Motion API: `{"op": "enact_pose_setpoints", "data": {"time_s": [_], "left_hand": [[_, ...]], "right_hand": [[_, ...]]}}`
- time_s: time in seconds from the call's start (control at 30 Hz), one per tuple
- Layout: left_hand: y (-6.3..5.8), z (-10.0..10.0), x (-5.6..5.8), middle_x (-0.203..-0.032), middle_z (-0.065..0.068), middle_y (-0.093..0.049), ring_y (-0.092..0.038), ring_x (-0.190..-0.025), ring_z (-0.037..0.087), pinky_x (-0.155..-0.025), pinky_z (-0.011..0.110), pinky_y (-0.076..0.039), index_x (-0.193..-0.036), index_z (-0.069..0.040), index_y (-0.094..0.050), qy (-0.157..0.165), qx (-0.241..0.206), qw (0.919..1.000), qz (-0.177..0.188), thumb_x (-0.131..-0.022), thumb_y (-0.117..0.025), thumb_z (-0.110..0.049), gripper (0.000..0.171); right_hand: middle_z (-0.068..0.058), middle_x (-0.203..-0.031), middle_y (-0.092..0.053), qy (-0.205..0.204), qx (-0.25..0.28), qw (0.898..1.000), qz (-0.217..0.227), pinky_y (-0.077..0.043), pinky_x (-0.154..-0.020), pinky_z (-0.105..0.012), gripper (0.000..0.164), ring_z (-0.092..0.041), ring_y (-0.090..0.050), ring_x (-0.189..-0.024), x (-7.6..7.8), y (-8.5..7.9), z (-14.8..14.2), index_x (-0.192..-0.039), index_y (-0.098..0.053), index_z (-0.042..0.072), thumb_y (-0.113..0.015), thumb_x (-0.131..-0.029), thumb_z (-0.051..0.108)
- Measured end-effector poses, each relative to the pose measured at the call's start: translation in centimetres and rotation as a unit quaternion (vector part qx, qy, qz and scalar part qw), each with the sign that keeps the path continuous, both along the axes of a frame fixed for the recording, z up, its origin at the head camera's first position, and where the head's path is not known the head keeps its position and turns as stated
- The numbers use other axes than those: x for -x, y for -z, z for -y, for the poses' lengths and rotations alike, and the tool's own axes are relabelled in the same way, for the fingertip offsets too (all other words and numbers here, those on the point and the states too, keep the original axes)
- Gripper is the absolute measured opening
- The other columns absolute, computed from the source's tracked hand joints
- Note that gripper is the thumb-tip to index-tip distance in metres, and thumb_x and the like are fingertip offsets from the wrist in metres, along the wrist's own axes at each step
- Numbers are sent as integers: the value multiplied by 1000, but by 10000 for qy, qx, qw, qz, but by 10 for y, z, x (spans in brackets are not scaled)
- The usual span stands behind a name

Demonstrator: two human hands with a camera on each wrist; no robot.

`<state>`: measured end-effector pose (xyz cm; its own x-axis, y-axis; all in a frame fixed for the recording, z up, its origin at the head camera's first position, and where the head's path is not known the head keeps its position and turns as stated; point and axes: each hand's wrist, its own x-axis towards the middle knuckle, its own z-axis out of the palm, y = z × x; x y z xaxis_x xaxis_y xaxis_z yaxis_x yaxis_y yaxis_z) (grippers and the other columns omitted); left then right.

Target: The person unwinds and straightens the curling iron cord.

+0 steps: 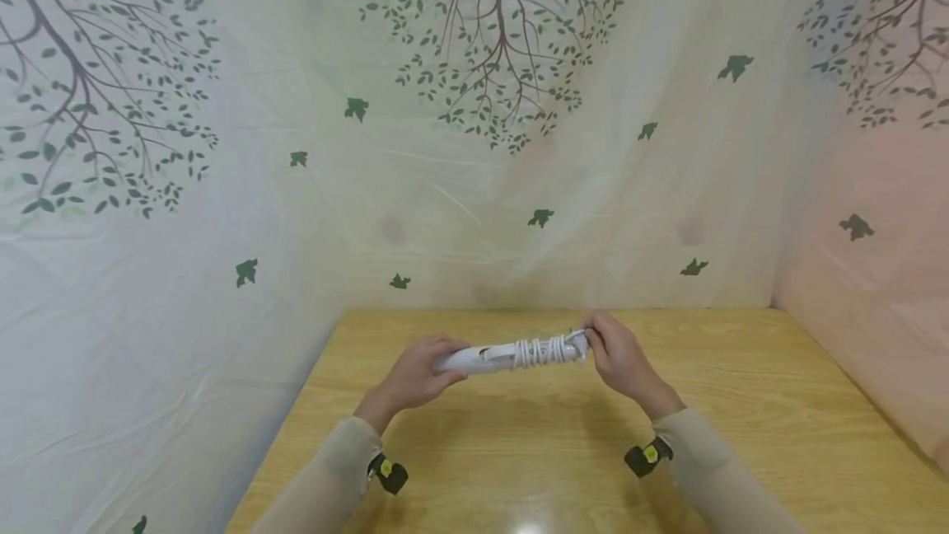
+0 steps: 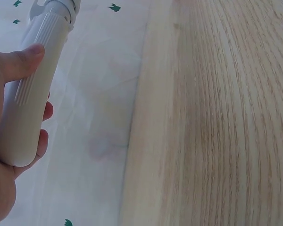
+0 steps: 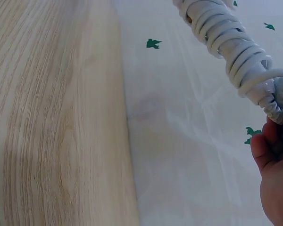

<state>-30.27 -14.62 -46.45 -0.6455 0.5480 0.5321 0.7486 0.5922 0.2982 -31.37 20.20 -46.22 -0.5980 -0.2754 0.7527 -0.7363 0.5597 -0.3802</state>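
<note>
A white rod-shaped appliance [image 1: 482,358] is held up over the table, lying almost level between both hands. Its thick, smooth, rounded end has a ribbed strip and sits in my left hand [image 1: 423,371], with the thumb along the top and fingers underneath. Around its other half a white cord [image 1: 539,351] is wound in several tight turns. At that far end my right hand [image 1: 621,359] pinches the cord where it gathers into a twisted bunch. In the right wrist view the fingertips [image 3: 261,151] curl in just below this bunch, partly cut off by the frame.
Below the hands spreads a wood-grain table [image 1: 519,460]. Pale sheeting [image 1: 460,229] printed with trees and green leaf-like shapes hangs behind it and along both sides. Each sleeve cuff carries a small black wrist camera [image 1: 391,475].
</note>
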Motion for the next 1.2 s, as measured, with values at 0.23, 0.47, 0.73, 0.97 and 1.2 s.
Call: {"op": "enact_pose_setpoints", "data": {"time_s": [0.23,0.47,0.73,0.97,1.2], "left_hand": [[-4,2,-1,-108,1,-69,-63,-93,13,-78,32,-52,-120,-13,-67,-127,63,9999,24,-83,-77,-24,39],[-7,4,-3,-108,2,-69,-64,-93,14,-79,34,-53,-119,-12,-67,-95,84,9999,-8,-84,-77,-24,38],[-4,6,-3,-108,1,-69,-63,-93,12,-78,32,-53,-120,-13,-67,-48,175,9998,-55,-84,-77,-26,39],[-3,6,0,-107,1,-69,-64,-93,13,-77,32,-53,-119,-13,-67,24,209,9996,-185,-83,-78,-23,38],[-2,7,0,-107,0,-69,-63,-91,12,-76,30,-53,-119,-13,-67,106,235,9996,-116,-85,-75,-27,38]], "right_hand": [[-1,-82,-60,-54,156,9981,594,-47,-61,-26,13,-10,-53,-71,1,0,-2,-92,-62,5,-54,-95,-6],[2,-87,-64,-82,106,9952,967,-50,-67,-27,8,-11,-60,-78,0,-2,-4,-96,-66,9,-58,-97,8],[7,-84,-64,-131,-68,9967,795,-47,-61,-23,4,-4,-54,-70,-1,-6,-4,-94,-67,12,-69,-91,12],[6,-87,-60,-248,-584,9980,-14,-44,-56,-21,10,-2,-48,-69,2,-8,-5,-95,-71,11,-72,-86,5],[1,-90,-62,-365,-893,9905,-983,-46,-64,-24,13,-9,-52,-78,9,-1,-3,-91,-68,6,-74,-81,-1]]}}
